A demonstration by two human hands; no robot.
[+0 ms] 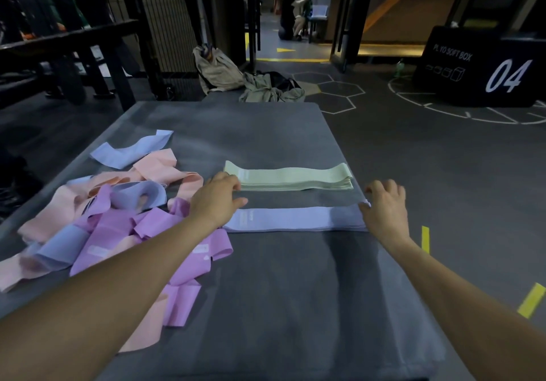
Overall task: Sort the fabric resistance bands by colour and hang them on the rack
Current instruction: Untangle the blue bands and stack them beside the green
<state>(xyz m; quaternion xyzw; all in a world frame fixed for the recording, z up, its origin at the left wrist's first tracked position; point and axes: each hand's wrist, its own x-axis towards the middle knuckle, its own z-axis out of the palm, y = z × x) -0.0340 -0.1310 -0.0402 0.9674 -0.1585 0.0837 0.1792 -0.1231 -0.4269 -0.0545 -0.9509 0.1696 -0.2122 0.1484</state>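
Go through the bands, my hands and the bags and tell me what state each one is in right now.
green bands: stacked flat, neat.
blue band: flat, stretched out between both hands.
mixed pile: pink, purple and blue bands tangled, unsorted.
left hand: resting on the blue band's left end.
right hand: fingers curled, pinching the blue band's right end.
bags: slumped on the floor.

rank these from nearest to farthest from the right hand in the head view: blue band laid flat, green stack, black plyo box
From the right hand:
1. blue band, under its fingertips, at the band's right end
2. green stack, just beyond, to the left
3. plyo box, far back on the floor, right
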